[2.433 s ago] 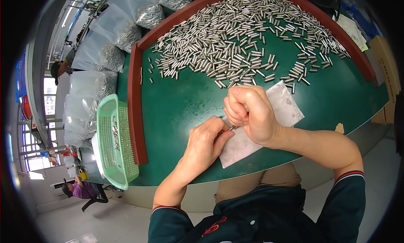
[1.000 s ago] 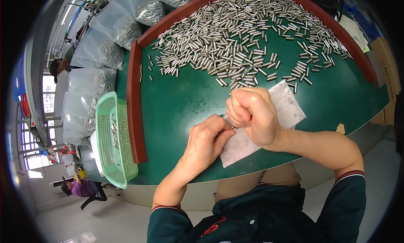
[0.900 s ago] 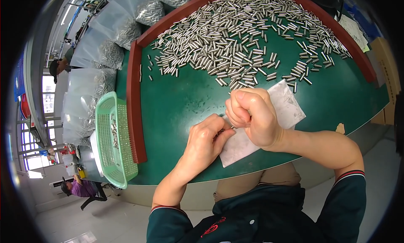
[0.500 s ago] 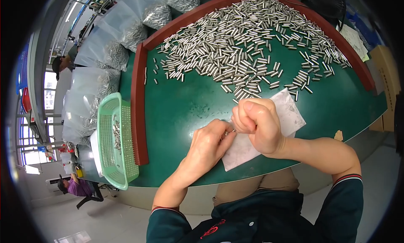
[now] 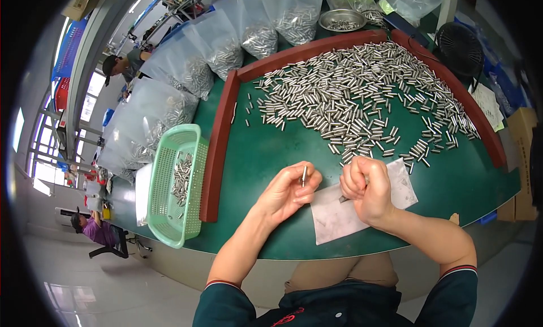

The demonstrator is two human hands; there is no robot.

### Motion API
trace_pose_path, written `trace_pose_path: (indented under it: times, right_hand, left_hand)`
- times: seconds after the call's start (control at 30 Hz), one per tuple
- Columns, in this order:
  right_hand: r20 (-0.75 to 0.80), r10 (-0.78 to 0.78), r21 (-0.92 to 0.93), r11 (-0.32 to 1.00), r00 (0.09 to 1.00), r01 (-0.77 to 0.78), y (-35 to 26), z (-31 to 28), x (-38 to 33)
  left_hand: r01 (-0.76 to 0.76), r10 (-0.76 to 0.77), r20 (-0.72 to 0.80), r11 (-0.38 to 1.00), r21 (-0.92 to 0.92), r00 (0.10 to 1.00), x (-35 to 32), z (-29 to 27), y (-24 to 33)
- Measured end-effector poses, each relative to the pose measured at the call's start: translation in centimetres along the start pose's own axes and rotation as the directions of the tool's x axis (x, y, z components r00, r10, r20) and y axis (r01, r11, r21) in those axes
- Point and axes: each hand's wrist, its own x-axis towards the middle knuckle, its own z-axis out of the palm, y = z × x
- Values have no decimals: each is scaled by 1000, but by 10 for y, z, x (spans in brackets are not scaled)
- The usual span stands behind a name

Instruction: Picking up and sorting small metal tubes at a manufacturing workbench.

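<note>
A small shiny metal pin stands nearly upright between the thumb and fingers of my left hand. My right hand is curled into a fist to the right of it, a short gap away. A small greyish bit pokes out beneath its fingers, but its kind is too hard to make out. Under the right hand lies a smudged white sheet on the green tabletop. Beyond both hands spreads a large heap of similar metal pins.
Dark red wooden rails border the heap. To the left, a light green plastic basket holds some pins. Clear bags of pins line the far left, near a metal bowl. A black fan stands far right. Two people are in the left background.
My hands were together and have come apart. The pin in my left hand now shows plainly, pointing up. The whole view has shifted, with more of the far table edge visible.
</note>
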Motion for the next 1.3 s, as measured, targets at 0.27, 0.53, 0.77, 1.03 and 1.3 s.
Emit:
trace_pose_path:
  times: [0.27, 0.53, 0.77, 1.03, 1.3]
  right_hand:
    - [-11, 16, -1, 1000, 1000, -16, -1, 1, 2]
    - [-13, 21, -7, 1000, 1000, -21, -1, 2, 2]
    - [-9, 12, -14, 1000, 1000, -12, -2, 1, 2]
    - [-11, 17, -26, 1000, 1000, -17, -2, 2, 0]
    - [-28, 27, -10, 1000, 999, -27, 1, 0, 2]
  left_hand:
    - [-147, 146, 22, 988, 46, 989, 3, -10, -2]
    - [-169, 166, 57, 984, 52, 985, 6, -13, -1]
    - [-131, 129, 48, 990, 56, 991, 7, -12, 0]
    - [-276, 408, -122, 780, 562, 905, 20, -7, 5]
    - [-191, 476, 465, -516, 835, 746, 38, -1, 2]
